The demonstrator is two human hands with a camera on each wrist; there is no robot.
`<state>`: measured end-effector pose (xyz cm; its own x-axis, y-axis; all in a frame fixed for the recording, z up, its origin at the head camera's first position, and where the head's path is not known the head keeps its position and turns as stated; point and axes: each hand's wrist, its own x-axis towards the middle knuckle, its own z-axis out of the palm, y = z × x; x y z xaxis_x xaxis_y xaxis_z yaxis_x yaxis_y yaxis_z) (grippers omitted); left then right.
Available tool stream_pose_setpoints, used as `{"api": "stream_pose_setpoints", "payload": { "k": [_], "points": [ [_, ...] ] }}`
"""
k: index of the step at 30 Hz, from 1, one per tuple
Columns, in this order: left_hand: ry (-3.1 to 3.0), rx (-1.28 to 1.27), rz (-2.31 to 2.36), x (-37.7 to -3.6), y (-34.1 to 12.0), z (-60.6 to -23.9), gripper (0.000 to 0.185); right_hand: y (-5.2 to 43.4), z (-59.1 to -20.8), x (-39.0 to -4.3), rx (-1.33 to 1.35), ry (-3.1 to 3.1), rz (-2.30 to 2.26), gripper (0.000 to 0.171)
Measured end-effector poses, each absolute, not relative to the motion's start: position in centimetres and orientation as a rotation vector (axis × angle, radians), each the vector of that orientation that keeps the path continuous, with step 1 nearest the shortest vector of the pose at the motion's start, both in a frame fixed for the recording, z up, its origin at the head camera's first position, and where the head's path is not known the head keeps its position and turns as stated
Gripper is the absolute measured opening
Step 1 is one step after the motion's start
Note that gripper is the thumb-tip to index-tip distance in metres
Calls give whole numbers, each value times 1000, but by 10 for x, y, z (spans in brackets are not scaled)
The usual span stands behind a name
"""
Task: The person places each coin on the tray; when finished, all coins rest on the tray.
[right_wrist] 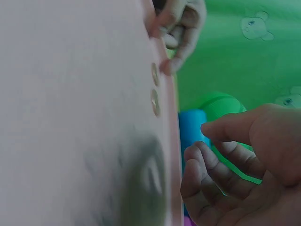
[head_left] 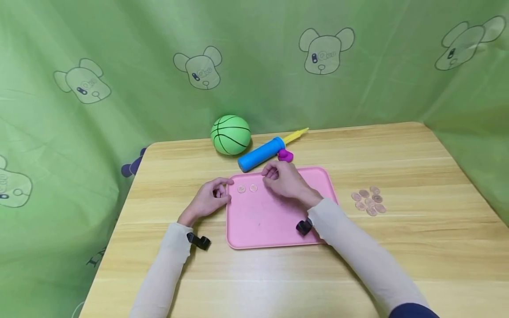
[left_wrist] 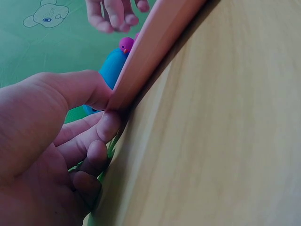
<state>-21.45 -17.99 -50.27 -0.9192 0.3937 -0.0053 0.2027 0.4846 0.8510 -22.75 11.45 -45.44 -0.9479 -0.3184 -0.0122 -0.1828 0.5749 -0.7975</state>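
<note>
A green cloth [head_left: 254,66] printed with cartoon bear heads hangs behind and to both sides of a pale wooden bench [head_left: 397,247]. On the bench lies a pink tray [head_left: 266,221], just left of the middle. Behind the tray, near the cloth, sit a green ball [head_left: 231,134] and a blue pump [head_left: 261,154] with a yellow stem, lying on its side; a small purple toy [head_left: 285,155] touches the pump's near side. Two coins [head_left: 247,189] lie side by side on the tray near its far left corner, and a loose pile of coins [head_left: 370,200] rests on the bare bench, well to the right of the tray.

The left hand [head_left: 210,198] pinches the tray's left rim between thumb and curled fingers. The right hand [head_left: 284,179] hovers over the far part of the tray, fingers loosely curled with the thumb out, holding nothing that can be seen.

A small black clip sits at each wrist; what it is stays unclear. The right wrist view shows the tray blurred, with a dark smear across it. The cloth hides the bench's far left corner.
</note>
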Motion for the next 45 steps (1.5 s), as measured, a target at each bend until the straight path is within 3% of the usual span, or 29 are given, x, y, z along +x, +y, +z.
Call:
{"api": "stream_pose_setpoints", "payload": {
  "k": [20, 45],
  "points": [
    [2532, 478, 1401, -211, -178, -501, 50, 232, -422, -199, -215, 2815, -1219, 33],
    [2541, 505, 1390, -212, -177, -500, 50, 338, -448, -177, -100, 2943, -1024, 29]
  ]
}}
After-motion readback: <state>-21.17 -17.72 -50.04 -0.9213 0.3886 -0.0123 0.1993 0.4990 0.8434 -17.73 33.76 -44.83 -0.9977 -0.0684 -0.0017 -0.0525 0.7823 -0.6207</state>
